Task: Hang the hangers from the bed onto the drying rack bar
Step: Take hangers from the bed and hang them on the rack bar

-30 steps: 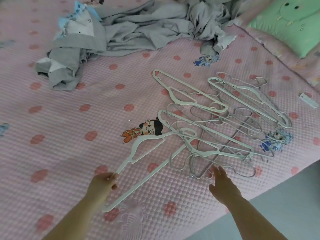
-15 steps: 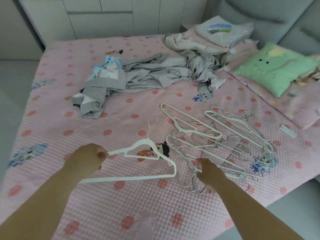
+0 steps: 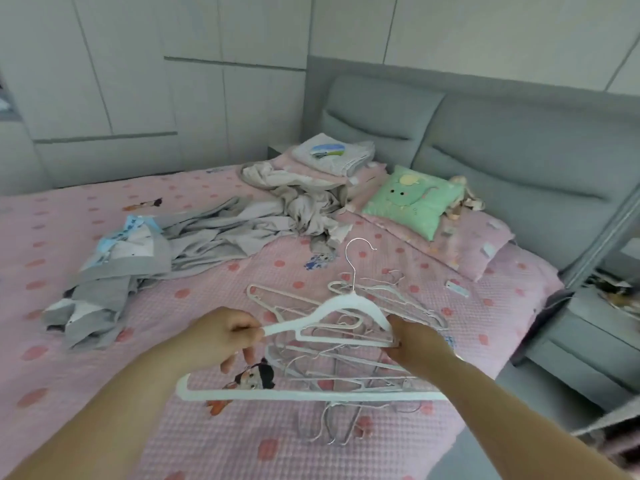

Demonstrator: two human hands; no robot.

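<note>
- While the left hand [image 3: 221, 336] pinches the left shoulder of a white hanger [image 3: 349, 302] between thumb and fingers, the right hand [image 3: 414, 342] closes its curled fingers on the hanger's right shoulder end.
- Both hands hold that hanger off the bed [image 3: 52, 237], roughly upright, with its metal hook [image 3: 356, 252] pointing up and away from the person.
- Its long bottom bar [image 3: 304, 396] runs below both hands and crosses in front of a cartoon figure [image 3: 256, 375] printed on the pink dotted cover.
- Directly under and behind the lifted hanger, a pile of hangers [image 3: 405, 299] lies tangled on the cover near the right edge of the bed; some are white plastic, others thin wire.
- Crumpled grey clothes [image 3: 207, 237] spread across the middle and left of the bed, well apart from the pile.
- Further back, a green pillow [image 3: 412, 202] leans near the grey headboard [image 3: 519, 140], with a folded cloth [image 3: 332, 154] to its left.
- One small white object [image 3: 457, 289] lies on the cover just right of the pile; what it is cannot be told.
</note>
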